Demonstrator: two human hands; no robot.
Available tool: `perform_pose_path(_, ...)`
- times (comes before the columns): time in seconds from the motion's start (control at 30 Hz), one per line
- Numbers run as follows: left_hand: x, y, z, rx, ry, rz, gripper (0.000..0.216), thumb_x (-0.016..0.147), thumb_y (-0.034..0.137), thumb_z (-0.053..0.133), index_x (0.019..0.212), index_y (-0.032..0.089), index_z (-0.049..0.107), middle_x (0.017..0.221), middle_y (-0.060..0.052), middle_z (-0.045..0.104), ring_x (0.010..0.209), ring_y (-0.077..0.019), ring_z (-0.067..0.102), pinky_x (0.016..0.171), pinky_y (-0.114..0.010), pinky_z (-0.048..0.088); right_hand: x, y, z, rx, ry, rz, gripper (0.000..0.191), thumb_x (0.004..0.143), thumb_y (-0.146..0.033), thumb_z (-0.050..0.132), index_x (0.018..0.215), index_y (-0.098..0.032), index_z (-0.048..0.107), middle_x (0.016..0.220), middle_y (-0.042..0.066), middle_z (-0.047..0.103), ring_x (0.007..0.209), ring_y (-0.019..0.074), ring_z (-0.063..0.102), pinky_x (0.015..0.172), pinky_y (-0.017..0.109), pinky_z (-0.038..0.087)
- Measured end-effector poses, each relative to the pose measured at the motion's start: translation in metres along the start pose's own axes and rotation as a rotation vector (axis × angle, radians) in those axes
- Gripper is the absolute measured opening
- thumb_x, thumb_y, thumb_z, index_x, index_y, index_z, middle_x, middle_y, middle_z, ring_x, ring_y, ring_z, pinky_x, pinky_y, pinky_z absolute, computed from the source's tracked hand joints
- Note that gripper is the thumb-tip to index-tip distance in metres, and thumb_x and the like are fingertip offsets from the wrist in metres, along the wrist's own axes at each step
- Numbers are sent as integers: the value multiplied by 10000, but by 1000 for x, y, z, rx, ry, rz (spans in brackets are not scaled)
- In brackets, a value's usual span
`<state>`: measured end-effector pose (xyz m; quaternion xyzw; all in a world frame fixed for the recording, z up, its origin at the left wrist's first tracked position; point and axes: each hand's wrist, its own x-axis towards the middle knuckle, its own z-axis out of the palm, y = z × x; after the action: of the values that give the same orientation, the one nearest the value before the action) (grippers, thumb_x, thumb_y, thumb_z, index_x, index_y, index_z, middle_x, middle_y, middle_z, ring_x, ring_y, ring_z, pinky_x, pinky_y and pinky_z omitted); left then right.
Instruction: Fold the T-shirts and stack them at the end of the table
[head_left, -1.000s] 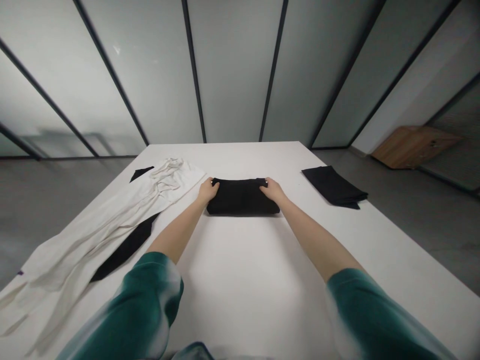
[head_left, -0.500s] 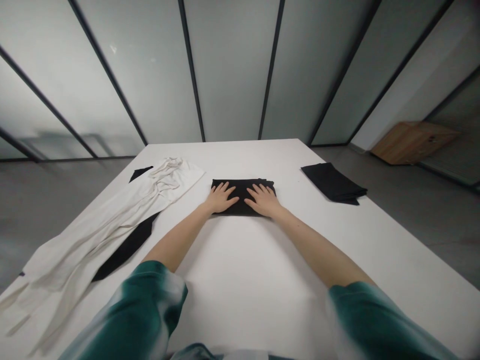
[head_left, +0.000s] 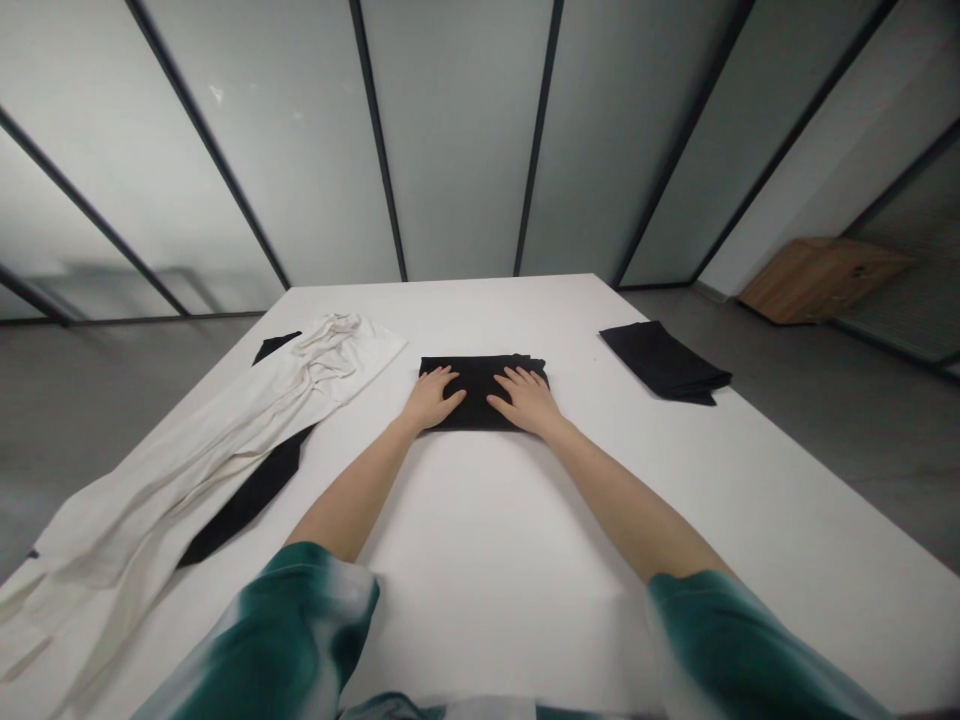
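Note:
A folded black garment (head_left: pixel 475 398) lies flat on the white table in front of me, its long side across my view. My left hand (head_left: pixel 433 398) rests on its left end, fingers spread and pointing away from me. On the right end lies my right hand (head_left: pixel 526 400), also flat with the fingers apart. Both palms press on the cloth from above and grip nothing. The garment's upper right corner shows slightly uneven layers. What kind of garment it is, I cannot tell from the folded shape.
Along the table's left side stretch white trousers (head_left: pixel 225 440), loosely laid over a black cloth (head_left: pixel 251 505). Another folded black garment (head_left: pixel 660 360) lies near the right edge of the white table (head_left: pixel 495 560). Beyond stand frosted glass panels (head_left: pixel 457 140) and a wooden cabinet (head_left: pixel 817 280).
My left hand has slid slightly left and toward me, toward the garment's left edge. The right hand stays nearly in place. The whole view has shifted a little.

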<state>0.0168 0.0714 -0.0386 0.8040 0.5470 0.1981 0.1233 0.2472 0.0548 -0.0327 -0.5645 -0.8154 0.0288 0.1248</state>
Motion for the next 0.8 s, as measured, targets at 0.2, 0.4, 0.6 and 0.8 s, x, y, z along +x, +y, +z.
perform_pose_path(0.2,-1,-5,1,-160,127,7,406,871,375,569,1224,194,651,1412,-117,583,1351,-287,488,1163,-497,312,3,5,4,146,94,4,472,941,-469,477,1292,-199,637,1460,120,531,1392,295,420,1171,485,258)
perform_pose_path(0.4,1,-24,-8,-357,517,-231,195,825,312,504,874,202,657,960,-67,712,970,-216,649,924,-356,490,7,43,3,596,533,277,332,873,-373,439,990,-175,678,1061,128,705,992,236,639,919,387,491)
perform_pose_path(0.6,6,-46,-13,-577,599,-492,123,721,307,490,661,214,546,672,-2,593,732,-183,588,732,-301,471,5,70,2,654,531,564,351,837,-467,442,784,-187,647,850,106,716,839,242,628,808,356,491)
perform_pose_path(0.8,7,-48,-11,-650,626,-485,122,694,319,481,646,221,537,665,6,572,717,-175,566,700,-286,463,7,63,2,389,305,572,545,887,-630,396,705,-209,692,798,139,729,913,304,670,869,413,469)
